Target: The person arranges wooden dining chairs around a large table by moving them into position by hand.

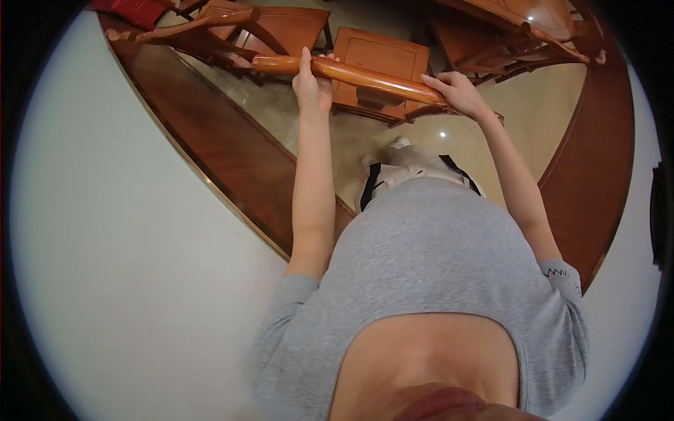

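A glossy brown wooden chair stands ahead of me, its curved top rail point(379, 83) running across in front of my body and its square seat point(393, 52) just beyond. My left hand point(312, 83) is closed around the rail left of its middle, thumb lying over the top and the other fingers partly hidden behind. Toward the rail's right end, my right hand point(458, 92) grips from above, with its fingertips partly out of sight. Both arms are stretched forward.
More wooden chairs point(291, 28) stand at the upper left, near a red object point(133, 10). A wooden furniture top point(533, 15) and further chair parts are at the upper right. Glossy tiled floor point(554, 112) lies below, with dark wooden panelling point(225, 140) and a pale wall point(126, 245) at the left.
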Demonstrator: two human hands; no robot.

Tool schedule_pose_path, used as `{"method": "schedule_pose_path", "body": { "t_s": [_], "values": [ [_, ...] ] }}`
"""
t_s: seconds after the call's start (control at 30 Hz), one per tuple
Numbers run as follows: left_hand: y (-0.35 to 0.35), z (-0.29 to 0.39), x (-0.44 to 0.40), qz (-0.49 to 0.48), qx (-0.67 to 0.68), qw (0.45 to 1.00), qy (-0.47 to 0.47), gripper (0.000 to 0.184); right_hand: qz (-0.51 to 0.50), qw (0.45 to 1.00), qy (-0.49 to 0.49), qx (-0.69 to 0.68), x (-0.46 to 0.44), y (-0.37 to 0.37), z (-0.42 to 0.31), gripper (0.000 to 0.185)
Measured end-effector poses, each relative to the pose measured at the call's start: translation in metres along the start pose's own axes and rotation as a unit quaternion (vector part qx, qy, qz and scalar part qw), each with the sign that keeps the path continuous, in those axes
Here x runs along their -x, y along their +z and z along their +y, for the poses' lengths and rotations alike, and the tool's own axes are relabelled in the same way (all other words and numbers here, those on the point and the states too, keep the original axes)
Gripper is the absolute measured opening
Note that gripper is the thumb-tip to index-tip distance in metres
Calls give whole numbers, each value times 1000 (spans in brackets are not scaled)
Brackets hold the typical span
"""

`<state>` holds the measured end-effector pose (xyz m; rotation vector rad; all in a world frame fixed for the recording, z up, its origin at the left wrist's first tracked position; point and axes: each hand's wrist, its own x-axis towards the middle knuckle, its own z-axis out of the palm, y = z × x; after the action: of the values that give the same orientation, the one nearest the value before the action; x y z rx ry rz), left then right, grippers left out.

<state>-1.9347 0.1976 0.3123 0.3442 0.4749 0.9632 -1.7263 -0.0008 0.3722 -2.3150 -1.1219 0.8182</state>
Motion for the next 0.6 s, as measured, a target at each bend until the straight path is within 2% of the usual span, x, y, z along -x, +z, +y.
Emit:
{"method": "schedule_pose_path", "body": {
  "t_s": [0.17,0.4,0.47,0.6],
  "values": [
    [-9,-11,-14,-22,22,1000,1,33,27,998,-40,30,-14,9,15,62],
    [-12,-13,-18,0,32,1000,0,34,66,994,-55,68,-17,16,17,59],
    [-10,-14,-19,33,28,999,3,28,69,994,-52,68,-16,17,14,58],
    [-18,-15,-28,5,21,1000,-9,30,64,994,-55,69,-28,23,20,52]
  ]
}}
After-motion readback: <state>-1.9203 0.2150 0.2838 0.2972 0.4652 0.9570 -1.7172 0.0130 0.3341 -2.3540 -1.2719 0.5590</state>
